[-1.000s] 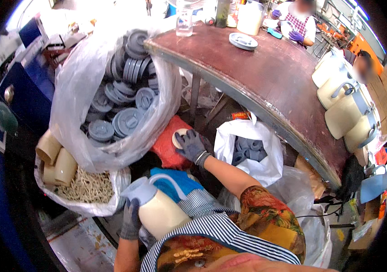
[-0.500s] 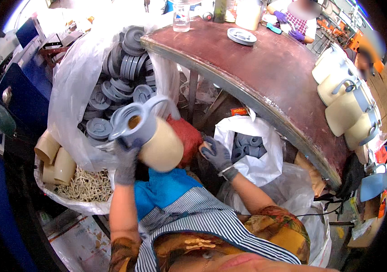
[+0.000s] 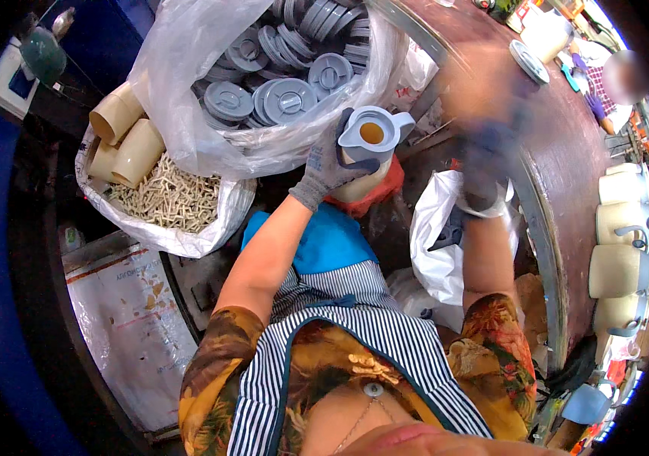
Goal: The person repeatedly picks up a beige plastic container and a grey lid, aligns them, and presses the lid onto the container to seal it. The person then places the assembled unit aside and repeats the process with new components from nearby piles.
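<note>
My left hand (image 3: 330, 169), in a grey glove, is closed around the side of a jug (image 3: 385, 129) with a grey-blue collar, spout and handle and a cream body. The jug's mouth faces up, showing an orange-brown inside. At the table edge, above a white bag (image 3: 434, 228) of grey-blue plastic parts, my gloved right hand (image 3: 491, 156) is smeared by motion. Its fingers cannot be made out. A brownish blur lies just beyond it. Beneath the jug is a red bag (image 3: 389, 194).
Round grey lids (image 3: 290, 99) fill a clear plastic bag (image 3: 165, 76). To its left, a white sack (image 3: 187, 242) holds cream cylinders (image 3: 140, 152) and small cream pieces. On the reddish-brown table (image 3: 567, 144) stand several cream jugs (image 3: 617, 270) and a grey lid (image 3: 529, 62). A co-worker's gloved hand (image 3: 596, 102) shows beyond.
My view has shifted. The jug, still in my left hand, has turned more upright. My right hand has moved from beside the red bag out to the table edge.
</note>
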Demonstrator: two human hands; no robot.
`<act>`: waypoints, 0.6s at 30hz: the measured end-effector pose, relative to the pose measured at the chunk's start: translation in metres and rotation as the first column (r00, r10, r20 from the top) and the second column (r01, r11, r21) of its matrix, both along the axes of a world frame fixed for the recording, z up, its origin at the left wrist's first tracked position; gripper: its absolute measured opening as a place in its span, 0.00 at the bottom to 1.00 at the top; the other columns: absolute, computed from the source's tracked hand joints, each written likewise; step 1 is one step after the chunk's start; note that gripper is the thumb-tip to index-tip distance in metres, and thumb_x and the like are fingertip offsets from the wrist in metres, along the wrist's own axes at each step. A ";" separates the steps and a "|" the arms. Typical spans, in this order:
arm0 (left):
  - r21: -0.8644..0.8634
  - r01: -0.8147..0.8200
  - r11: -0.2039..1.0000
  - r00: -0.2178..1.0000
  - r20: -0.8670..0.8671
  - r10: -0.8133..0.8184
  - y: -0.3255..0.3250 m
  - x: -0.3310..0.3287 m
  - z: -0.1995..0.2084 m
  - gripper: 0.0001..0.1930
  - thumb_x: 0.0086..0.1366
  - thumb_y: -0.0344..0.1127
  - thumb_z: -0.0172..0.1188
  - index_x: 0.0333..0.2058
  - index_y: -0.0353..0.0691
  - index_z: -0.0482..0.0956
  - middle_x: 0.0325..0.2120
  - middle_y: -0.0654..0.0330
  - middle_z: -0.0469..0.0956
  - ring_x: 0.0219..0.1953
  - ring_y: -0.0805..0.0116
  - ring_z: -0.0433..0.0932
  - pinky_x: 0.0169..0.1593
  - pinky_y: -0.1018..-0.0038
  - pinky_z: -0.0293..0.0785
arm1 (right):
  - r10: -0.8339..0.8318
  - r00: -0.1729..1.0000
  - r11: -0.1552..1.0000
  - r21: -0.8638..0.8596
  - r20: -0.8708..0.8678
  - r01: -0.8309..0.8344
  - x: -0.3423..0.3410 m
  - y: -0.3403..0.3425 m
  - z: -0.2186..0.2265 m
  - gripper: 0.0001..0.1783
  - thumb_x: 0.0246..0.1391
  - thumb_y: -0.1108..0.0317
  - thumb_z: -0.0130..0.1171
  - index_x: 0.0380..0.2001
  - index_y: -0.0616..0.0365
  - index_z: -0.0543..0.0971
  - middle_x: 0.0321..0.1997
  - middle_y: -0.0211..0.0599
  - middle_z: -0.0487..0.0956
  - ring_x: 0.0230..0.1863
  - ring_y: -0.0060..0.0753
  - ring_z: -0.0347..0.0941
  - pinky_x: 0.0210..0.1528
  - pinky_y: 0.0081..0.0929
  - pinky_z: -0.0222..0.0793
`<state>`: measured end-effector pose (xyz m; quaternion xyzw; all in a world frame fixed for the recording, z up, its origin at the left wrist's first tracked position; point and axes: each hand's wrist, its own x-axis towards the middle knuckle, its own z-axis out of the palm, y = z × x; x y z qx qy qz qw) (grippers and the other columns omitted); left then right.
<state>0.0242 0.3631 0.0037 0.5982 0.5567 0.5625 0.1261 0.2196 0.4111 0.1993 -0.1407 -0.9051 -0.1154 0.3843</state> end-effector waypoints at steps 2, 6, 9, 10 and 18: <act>-0.013 0.046 0.999 0.999 -0.006 -0.046 0.008 -0.002 0.001 0.55 0.43 0.56 0.75 0.65 0.36 0.57 0.60 0.46 0.66 0.61 0.48 0.67 0.64 0.59 0.63 | -0.047 0.984 0.999 0.021 0.173 0.044 -0.031 0.015 -0.037 0.30 0.45 0.63 0.63 0.56 0.50 0.75 0.42 0.40 0.77 0.46 0.46 0.73 0.59 0.49 0.65; -0.103 0.165 0.981 0.977 -0.120 -0.177 -0.010 -0.045 0.021 0.50 0.48 0.51 0.73 0.64 0.35 0.58 0.60 0.43 0.64 0.63 0.46 0.63 0.64 0.60 0.62 | -0.107 0.992 0.866 -0.496 -0.060 0.063 -0.012 0.028 -0.053 0.27 0.50 0.63 0.60 0.55 0.52 0.75 0.46 0.40 0.77 0.49 0.44 0.73 0.63 0.46 0.61; 0.003 0.104 0.995 0.995 0.006 -0.104 -0.001 -0.049 0.079 0.39 0.52 0.50 0.70 0.57 0.33 0.68 0.55 0.47 0.71 0.58 0.49 0.69 0.59 0.61 0.66 | -0.245 0.880 0.796 -0.602 -0.407 -0.057 0.053 0.031 -0.080 0.22 0.62 0.64 0.53 0.56 0.64 0.73 0.57 0.47 0.76 0.56 0.41 0.73 0.60 0.30 0.65; 0.017 0.027 0.999 0.999 -0.031 -0.026 0.008 -0.035 0.103 0.36 0.53 0.51 0.69 0.54 0.34 0.71 0.53 0.48 0.73 0.56 0.50 0.70 0.57 0.61 0.67 | -0.320 0.848 0.766 -0.642 -0.422 -0.030 0.064 0.025 -0.093 0.22 0.62 0.63 0.54 0.56 0.64 0.73 0.57 0.46 0.76 0.56 0.41 0.73 0.61 0.31 0.64; 0.073 -0.351 0.934 0.714 -0.625 0.317 -0.001 0.032 0.079 0.23 0.56 0.50 0.64 0.42 0.38 0.77 0.42 0.52 0.79 0.47 0.52 0.76 0.51 0.60 0.71 | -0.229 0.972 0.655 -0.728 0.061 0.200 0.064 0.005 -0.215 0.24 0.59 0.57 0.58 0.54 0.58 0.76 0.46 0.47 0.80 0.46 0.46 0.77 0.51 0.37 0.70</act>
